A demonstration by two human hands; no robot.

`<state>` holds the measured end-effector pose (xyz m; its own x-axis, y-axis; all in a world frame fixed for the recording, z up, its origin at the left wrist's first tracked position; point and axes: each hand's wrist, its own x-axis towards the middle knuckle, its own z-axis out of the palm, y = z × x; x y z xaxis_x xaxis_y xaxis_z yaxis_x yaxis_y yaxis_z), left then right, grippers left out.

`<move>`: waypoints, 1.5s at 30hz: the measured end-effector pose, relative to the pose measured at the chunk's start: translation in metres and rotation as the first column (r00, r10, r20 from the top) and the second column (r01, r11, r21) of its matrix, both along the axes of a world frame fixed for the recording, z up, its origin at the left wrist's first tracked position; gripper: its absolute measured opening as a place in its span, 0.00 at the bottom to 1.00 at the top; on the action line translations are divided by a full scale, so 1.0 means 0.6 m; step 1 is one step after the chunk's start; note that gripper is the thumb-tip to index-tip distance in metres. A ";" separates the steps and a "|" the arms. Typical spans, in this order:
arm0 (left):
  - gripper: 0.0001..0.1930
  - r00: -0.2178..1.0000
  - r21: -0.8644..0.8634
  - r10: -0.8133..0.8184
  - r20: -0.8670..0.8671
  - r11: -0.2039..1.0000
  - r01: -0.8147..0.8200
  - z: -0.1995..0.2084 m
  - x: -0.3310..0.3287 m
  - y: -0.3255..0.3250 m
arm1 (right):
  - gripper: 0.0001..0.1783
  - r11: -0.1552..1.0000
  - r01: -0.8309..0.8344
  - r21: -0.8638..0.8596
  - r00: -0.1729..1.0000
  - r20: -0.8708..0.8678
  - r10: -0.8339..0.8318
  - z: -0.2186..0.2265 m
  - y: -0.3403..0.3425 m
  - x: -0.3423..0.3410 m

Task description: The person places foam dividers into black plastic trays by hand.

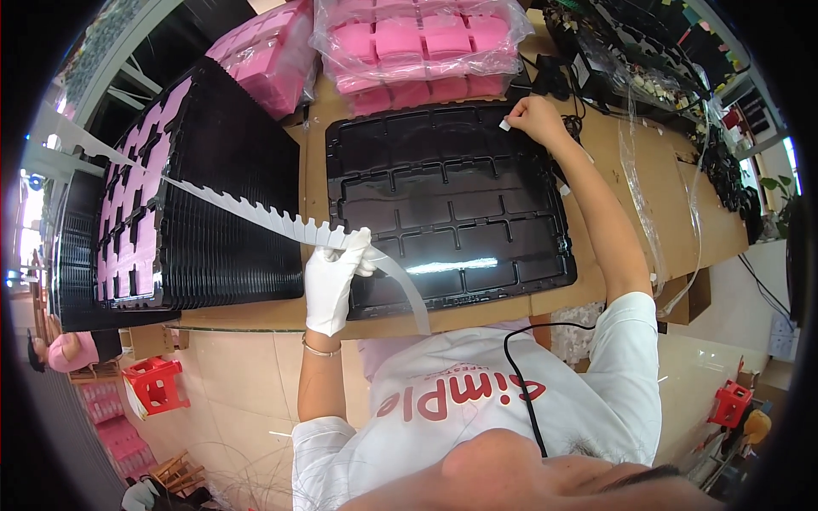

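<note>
My left hand (331, 294), in a white glove, is closed on a long white paper strip (260, 219) with a row of notches along its upper edge. One end of the strip runs off to the far left; the other curls down past the near edge of a black plastic tray (417, 223). My right hand (537, 123) is bare and pinches a small white sticker (505, 125) at the tray's far right corner. Whether the sticker touches the tray I cannot tell. Shallow molded compartments divide the tray, which lies flat on brown cardboard.
A tall stack of black trays (230, 187) stands at left, with pink pieces (141, 200) in its outermost tray. Plastic-wrapped pink blocks (417, 38) sit behind the tray. A crate of dark parts (635, 51) is at the far right, and a red stool (156, 385) is on the floor.
</note>
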<state>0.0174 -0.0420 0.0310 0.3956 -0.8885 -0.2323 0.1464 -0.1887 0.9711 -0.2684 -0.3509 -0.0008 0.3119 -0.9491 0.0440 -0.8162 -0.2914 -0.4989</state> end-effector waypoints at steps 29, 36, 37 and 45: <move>0.14 0.958 -0.024 -0.156 -0.239 0.988 0.155 0.022 -0.114 0.021 | 0.07 0.886 -0.352 0.301 0.596 0.802 -0.035 0.048 0.448 0.086; 0.14 0.971 -0.075 -0.197 -0.132 0.979 0.189 0.000 -0.122 0.035 | 0.05 0.971 -0.222 -0.085 0.656 0.724 0.213 0.058 0.472 0.070; 0.16 0.971 -0.094 -0.217 -0.101 0.974 0.208 -0.004 -0.122 0.034 | 0.05 0.937 -0.257 -0.236 0.669 0.656 0.349 0.058 0.473 0.061; 0.13 0.996 -0.031 -0.058 0.064 0.998 0.060 0.024 -0.103 0.061 | 0.06 0.959 -0.087 0.269 0.974 0.227 0.024 0.055 0.384 -0.115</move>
